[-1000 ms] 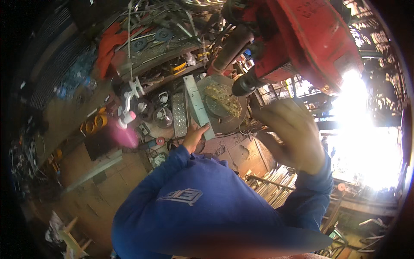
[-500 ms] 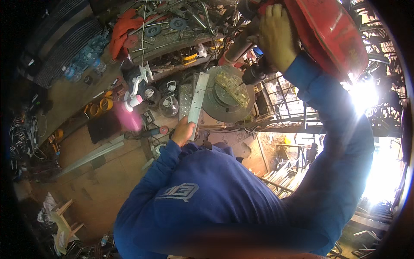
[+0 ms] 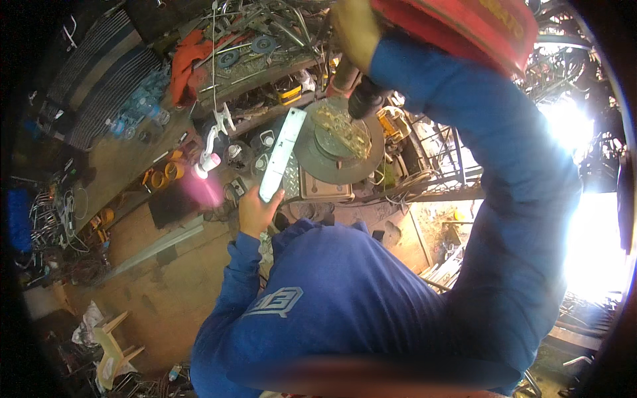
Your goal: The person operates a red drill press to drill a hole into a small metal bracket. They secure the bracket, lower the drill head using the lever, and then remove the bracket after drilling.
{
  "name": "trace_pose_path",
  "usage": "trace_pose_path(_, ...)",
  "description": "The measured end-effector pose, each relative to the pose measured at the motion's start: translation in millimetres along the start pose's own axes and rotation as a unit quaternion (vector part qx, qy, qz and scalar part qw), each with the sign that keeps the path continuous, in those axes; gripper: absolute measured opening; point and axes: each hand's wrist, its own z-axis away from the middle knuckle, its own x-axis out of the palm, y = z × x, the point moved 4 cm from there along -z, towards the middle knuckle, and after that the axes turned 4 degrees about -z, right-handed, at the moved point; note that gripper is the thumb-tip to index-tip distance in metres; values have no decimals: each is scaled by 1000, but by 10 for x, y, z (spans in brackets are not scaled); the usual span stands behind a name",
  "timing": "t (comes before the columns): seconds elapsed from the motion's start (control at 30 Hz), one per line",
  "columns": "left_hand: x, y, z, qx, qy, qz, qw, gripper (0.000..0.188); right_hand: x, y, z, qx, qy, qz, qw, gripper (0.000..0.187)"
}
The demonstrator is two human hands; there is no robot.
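Evidently, in the head view, the likeliest trouble sat with the metal bar (image 3: 283, 154), which we saw slanting up and away from the left hand (image 3: 257, 211), toward the left side of the round plate (image 3: 315, 162). The left hand's fingers were clamped on its near end only, so we judged that a knock at the far end could twist the bar out of that grip. We could not tell whether the far end touched the plate's rim or merely hung over it; if unsupported, it might dip or swing.

The right hand (image 3: 356, 33) was up beside the red machine (image 3: 464, 26), and we could not tell whether its fingers were apart or closed on anything. Its blue sleeve (image 3: 478, 132) passed near the chuck (image 3: 367, 98); we reckoned that, were the chuck turning, loose cloth could get caught, though we could not make out any spin. The chuck hung close to the rough-faced block (image 3: 348, 136) on the plate. Because that block looked pitted and uneven, we thought a bar laid there could rock or slip under pressure.
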Motion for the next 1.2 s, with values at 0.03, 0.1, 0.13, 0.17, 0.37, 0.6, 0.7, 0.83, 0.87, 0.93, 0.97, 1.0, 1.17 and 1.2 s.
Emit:
trace_pose_path(0.03, -6, 78, 22, 20, 13, -19, 1000, 38, -15, -1, -5, -4, 10, -14, 1000, 22)
trace_pose_path(0.1, 42, 207, 59, 20, 7, -35, 999, 37, -65, 6, 47, -23, 36, -64, 997, 19)
trace_pose_path(0.13, 89, 273, 91, 20, 9, -40, 999, 37, -114, 3, 118, -37, 55, -90, 994, 18)
trace_pose_path(0.17, 148, 331, 121, 12, 16, -55, 998, 38, -181, 12, 219, -55, 79, -125, 987, 17)
trace_pose_path(0.37, 521, 627, 121, 27, 30, -89, 995, 43, -1041, 286, 1551, -264, 362, -364, 817, 8)
trace_pose_path(0.6, 762, 795, -292, 52, -28, -169, 984, 58, -1123, 2274, 1920, -34, 375, -335, 864, 25)
trace_pose_path(0.7, 736, 831, -362, 45, -56, -203, 977, 59, -737, 2635, 1562, 64, 193, -231, 952, 29)
trace_pose_path(0.83, 613, 885, -352, 44, -52, -227, 972, 61, -328, 2911, 1521, 113, 21, -140, 983, 36)
trace_pose_path(0.87, 580, 891, -364, 39, -55, -232, 970, 61, -279, 2983, 1582, 121, 4, -129, 984, 37)
trace_pose_path(0.93, 506, 926, -405, 73, -38, -238, 968, 62, -263, 3124, 1778, 135, -6, -117, 984, 41)
trace_pose_path(0.97, 474, 922, -431, 75, -46, -246, 965, 63, -284, 3185, 1900, 143, -6, -116, 983, 42)
trace_pose_path(1.0, 446, 912, -446, 76, -50, -260, 961, 63, -332, 3225, 2068, 153, -2, -124, 980, 44)
trace_pose_path(1.17, 408, 918, -466, 118, -53, -244, 961, 57, -739, 3021, 2917, 173, 29, -199, 964, 41)
trace_pose_path(1.2, 402, 926, -473, 121, -56, -244, 961, 57, -815, 2908, 3094, 179, 28, -222, 958, 41)
